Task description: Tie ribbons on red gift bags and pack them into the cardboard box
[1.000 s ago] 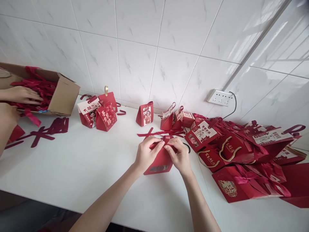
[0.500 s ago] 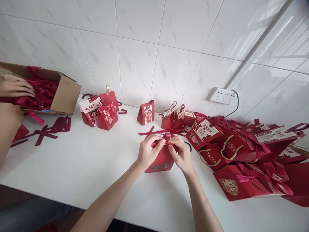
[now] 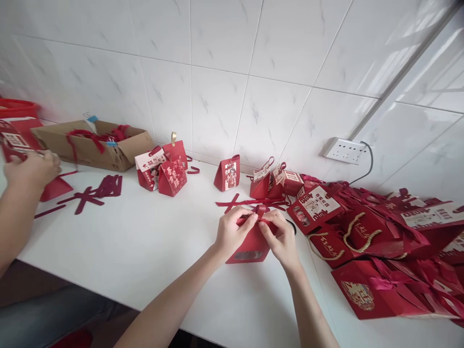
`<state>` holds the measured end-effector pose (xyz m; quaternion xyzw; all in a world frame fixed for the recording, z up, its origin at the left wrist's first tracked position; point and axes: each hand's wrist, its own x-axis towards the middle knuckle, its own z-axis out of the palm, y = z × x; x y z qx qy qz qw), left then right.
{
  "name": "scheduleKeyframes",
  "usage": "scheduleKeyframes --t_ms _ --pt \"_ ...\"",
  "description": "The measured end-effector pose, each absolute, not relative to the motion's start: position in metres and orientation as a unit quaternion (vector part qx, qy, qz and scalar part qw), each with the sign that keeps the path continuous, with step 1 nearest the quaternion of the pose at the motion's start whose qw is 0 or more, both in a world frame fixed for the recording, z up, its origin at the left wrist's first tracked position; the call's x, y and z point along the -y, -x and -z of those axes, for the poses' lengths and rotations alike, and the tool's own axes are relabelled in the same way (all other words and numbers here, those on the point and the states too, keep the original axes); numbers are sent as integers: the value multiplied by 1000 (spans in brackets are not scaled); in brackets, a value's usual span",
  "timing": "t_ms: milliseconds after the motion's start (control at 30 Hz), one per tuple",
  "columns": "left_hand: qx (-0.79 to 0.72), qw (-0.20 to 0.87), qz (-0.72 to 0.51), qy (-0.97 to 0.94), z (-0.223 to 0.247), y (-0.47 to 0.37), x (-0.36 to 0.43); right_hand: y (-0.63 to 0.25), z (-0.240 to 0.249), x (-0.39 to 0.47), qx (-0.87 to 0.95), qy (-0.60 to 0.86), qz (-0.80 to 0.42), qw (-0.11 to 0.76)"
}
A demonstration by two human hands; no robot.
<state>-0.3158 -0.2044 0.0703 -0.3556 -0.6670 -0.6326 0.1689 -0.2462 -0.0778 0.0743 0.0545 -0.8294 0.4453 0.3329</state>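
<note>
A small red gift box (image 3: 250,246) with a dark window in its front stands on the white table (image 3: 145,251). My left hand (image 3: 232,233) and my right hand (image 3: 280,237) both pinch the red ribbon (image 3: 259,211) at the box's top, fingertips nearly meeting. Several loose red ribbon strips (image 3: 246,200) lie just behind the box.
A pile of red gift boxes and bags (image 3: 380,241) fills the right side. Small red boxes (image 3: 166,169) stand by the tiled wall. A cardboard box of ribbons (image 3: 90,145) sits far left, where another person's hand (image 3: 32,166) holds red pieces. A wall socket (image 3: 346,150) is at the right.
The view has swung left, so everything sits further right. The other person's hands have left the cardboard box and now hold red pieces. My hands stay on the ribbon.
</note>
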Motion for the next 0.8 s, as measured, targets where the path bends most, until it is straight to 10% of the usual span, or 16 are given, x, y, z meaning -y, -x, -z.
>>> scheduleKeyframes --t_ms 800 --pt "657 207 629 360 -61 313 204 248 -62 73 842 -56 -411 345"
